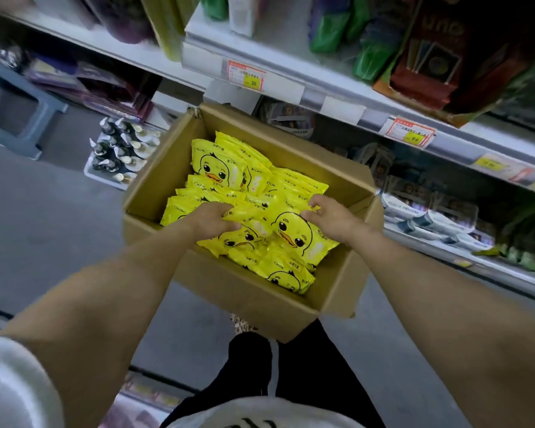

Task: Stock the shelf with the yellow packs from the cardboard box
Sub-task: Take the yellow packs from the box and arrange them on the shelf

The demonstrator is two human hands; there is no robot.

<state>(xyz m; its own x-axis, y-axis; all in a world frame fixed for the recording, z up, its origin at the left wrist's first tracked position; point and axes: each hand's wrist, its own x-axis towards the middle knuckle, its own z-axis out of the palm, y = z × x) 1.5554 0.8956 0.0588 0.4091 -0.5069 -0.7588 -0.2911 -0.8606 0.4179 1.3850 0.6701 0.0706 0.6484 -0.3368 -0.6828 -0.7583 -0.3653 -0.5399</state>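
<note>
Gathering step: left hand (212, 219) and right hand (332, 216), fingers (226, 210) curled onto the yellow duck-print packs (291, 233) heaped in the open cardboard box (244, 291) beside the shelf (331, 97); advisable to square a bundle between both palms before lifting

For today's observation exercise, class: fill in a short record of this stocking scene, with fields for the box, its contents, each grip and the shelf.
box: cardboard, flaps open, below the shelf edge
packs: yellow, printed with a duck face, piled loosely in the box
left grip: fingers curled round packs inside the box
right grip: fingers curled on packs inside the box
shelf: beyond the box, price tags on its edge
</note>
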